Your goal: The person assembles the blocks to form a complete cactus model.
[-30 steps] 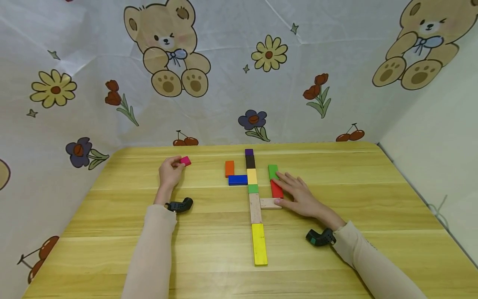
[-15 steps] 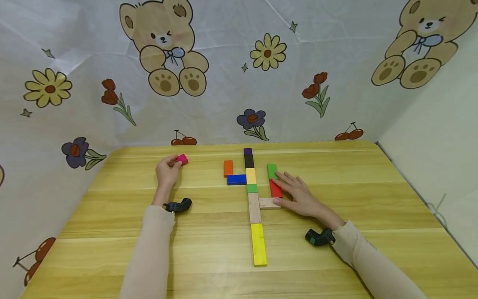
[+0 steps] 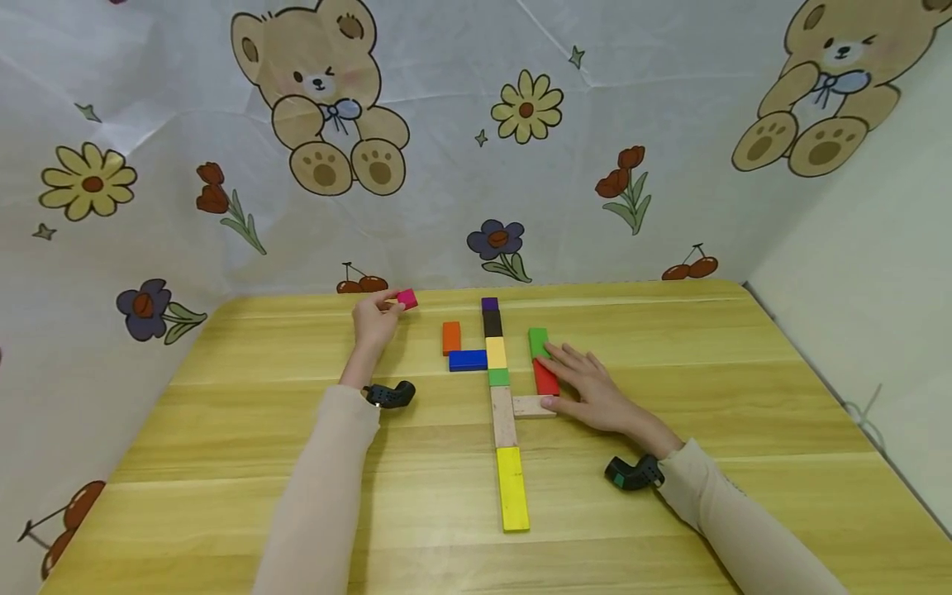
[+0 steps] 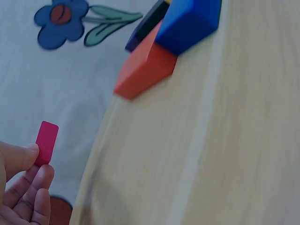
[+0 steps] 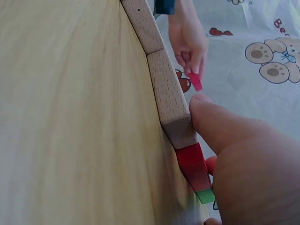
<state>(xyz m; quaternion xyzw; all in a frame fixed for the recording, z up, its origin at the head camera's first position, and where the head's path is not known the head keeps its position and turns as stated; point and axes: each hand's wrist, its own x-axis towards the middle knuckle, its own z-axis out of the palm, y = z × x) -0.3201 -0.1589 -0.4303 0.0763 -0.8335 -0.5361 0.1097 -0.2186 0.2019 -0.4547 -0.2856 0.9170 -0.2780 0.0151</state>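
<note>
My left hand pinches a small pink block between thumb and fingers, above the table's far left part. In the left wrist view the pink block stands out past the thumb tip. My right hand lies with fingers spread over the right branch of a flat block layout. Its thumb touches the end of a plain wooden block, and its fingers reach the red block and the green block beyond. Part of the red block is hidden under the fingers.
A column of blocks runs down the middle: purple, black, cream, short green, plain wood and long yellow. Left of it lie a blue block and an orange block. A patterned cloth hangs behind.
My left hand has carried the pink block to the right and toward the far edge, nearer the orange block. The right hand keeps its place on the layout.
</note>
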